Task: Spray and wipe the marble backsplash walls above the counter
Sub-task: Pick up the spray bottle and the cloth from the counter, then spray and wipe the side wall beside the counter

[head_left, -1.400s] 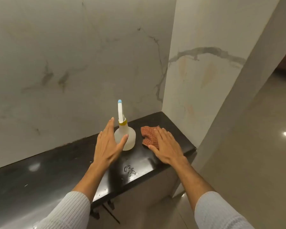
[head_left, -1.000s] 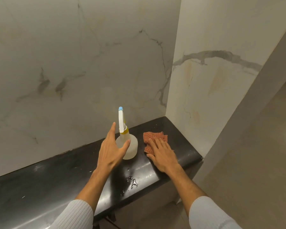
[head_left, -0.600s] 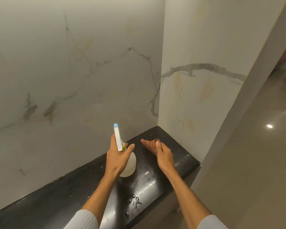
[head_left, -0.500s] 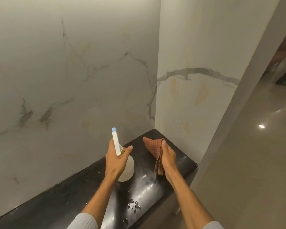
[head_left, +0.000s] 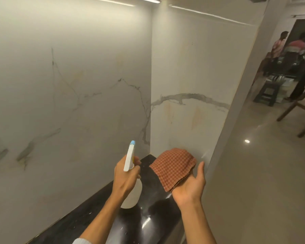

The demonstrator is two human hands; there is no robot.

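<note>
My left hand (head_left: 124, 180) grips the neck of a translucent white spray bottle (head_left: 132, 194) with a blue-tipped nozzle, lifted above the black counter (head_left: 148, 217). My right hand (head_left: 190, 187), palm up, holds a folded red checked cloth (head_left: 173, 166) draped over its fingers. The long marble back wall (head_left: 69, 103) with grey veins stands to the left. The marble side wall (head_left: 192, 88), with a grey vein and yellowish stains, meets it at the corner just beyond both hands.
The counter ends at the side wall's outer edge (head_left: 225, 138). Glossy tiled floor (head_left: 262, 182) spreads to the right. A wooden chair (head_left: 303, 110), a dark stool (head_left: 268, 92) and people (head_left: 278, 44) stand in the far room at upper right.
Both hands have lifted off the counter. The left took the spray bottle up; the right picked up the cloth and turned palm up. My view has tilted upward.
</note>
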